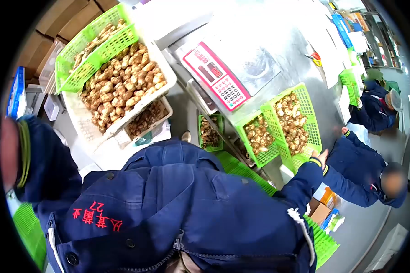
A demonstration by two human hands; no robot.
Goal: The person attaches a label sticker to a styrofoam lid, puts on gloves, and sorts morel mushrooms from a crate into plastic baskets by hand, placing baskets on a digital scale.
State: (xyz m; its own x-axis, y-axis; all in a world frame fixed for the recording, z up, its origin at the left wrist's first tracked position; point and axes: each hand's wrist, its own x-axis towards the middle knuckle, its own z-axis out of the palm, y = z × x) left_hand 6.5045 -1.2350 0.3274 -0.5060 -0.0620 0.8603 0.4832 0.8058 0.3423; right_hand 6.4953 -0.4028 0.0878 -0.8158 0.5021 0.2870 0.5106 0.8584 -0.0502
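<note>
My right hand is at the near corner of a lime-green plastic basket, its fingers at the rim. Brown-and-cream mushrooms fill much of that basket. Beside it, on the left, a second green basket holds more mushrooms. My left hand is raised at the far left edge, large and blurred, with its fingers out of clear view. Nearest to that side stands a white crate heaped with mushrooms, with a green basket resting on its far part.
A pink-framed digital scale sits on the metal table, with red-and-yellow scissors farther right. Two co-workers in navy jackets stand on the right, one with an arm close to my right hand. Cardboard boxes are stacked at upper left.
</note>
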